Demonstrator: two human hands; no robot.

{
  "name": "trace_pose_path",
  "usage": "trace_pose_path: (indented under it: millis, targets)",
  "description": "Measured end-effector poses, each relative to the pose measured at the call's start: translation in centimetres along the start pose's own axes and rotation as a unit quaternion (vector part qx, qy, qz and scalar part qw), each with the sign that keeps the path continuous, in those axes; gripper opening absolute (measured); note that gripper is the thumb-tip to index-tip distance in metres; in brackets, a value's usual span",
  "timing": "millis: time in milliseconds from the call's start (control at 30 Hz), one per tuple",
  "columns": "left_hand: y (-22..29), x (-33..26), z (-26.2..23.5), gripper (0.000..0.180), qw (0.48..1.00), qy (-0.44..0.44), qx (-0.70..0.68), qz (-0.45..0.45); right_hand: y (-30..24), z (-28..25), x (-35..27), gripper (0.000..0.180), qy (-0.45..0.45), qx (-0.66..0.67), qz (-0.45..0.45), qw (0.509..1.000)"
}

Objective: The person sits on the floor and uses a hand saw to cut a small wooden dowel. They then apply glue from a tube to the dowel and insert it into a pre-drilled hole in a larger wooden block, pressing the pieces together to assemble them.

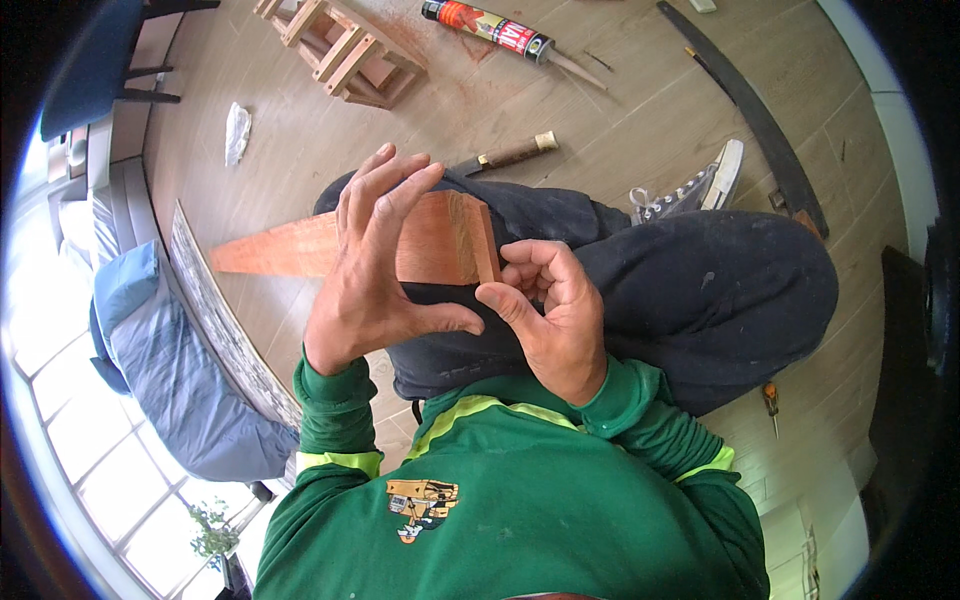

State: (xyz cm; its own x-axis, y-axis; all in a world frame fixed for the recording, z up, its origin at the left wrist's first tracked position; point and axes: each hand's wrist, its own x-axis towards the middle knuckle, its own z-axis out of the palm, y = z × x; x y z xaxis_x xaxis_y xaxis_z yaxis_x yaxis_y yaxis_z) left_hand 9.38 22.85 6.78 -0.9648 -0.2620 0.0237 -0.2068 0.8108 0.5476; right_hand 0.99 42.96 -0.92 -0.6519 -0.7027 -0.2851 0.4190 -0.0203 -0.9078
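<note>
A long reddish-brown wooden board lies across my lap, its narrow end reaching off to the left. Along its right end sits a thin wooden strip, with a paler, rough band beside it. My left hand is over the board, fingers raised and spread, thumb well apart, nothing between them. At the strip's near corner, my right hand has its thumb and curled fingers closed on the edge. Some of the right fingers are partly hidden.
A small wooden frame, an adhesive cartridge and a wooden-handled tool lie ahead. A long dark saw lies far right, a screwdriver nearer. A weathered board runs along the left.
</note>
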Motion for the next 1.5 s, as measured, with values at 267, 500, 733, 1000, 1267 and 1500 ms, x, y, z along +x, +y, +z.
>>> trace_pose_path:
  millis: [267, 500, 733, 1000, 1267, 1500]
  targets:
    - [-1.3, -0.5, -0.4, 0.133, 0.999, -0.049, -0.016, -0.018, 0.1, 0.3, 0.0, 0.039, -0.013, -0.043, -0.041, 0.998]
    - [-2.3, 0.6, -0.3, 0.074, 0.978, -0.054, -0.18, -0.086, -0.6, 0.3, 0.4, 0.034, -0.021, -0.118, -0.091, 0.989]
    - [-2.8, 2.6, -0.5, 0.065, 0.959, -0.086, -0.25, -0.099, -1.0, 0.6, 0.5, 0.035, -0.03, -0.133, -0.078, 0.988]
    - [-2.8, 2.8, -0.3, 0.062, 0.945, -0.119, -0.265, -0.15, -0.6, 0.6, 0.7, 0.034, -0.034, -0.157, -0.117, 0.98]
    - [-3.0, 3.0, -0.1, 0.049, 0.943, -0.12, -0.275, -0.142, 0.3, 0.5, 1.0, 0.036, -0.034, -0.226, -0.178, 0.957]
    - [-3.1, 2.9, -0.1, 0.042, 0.932, -0.126, -0.313, -0.132, 0.7, 0.4, 1.2, 0.039, -0.037, -0.257, -0.231, 0.938]
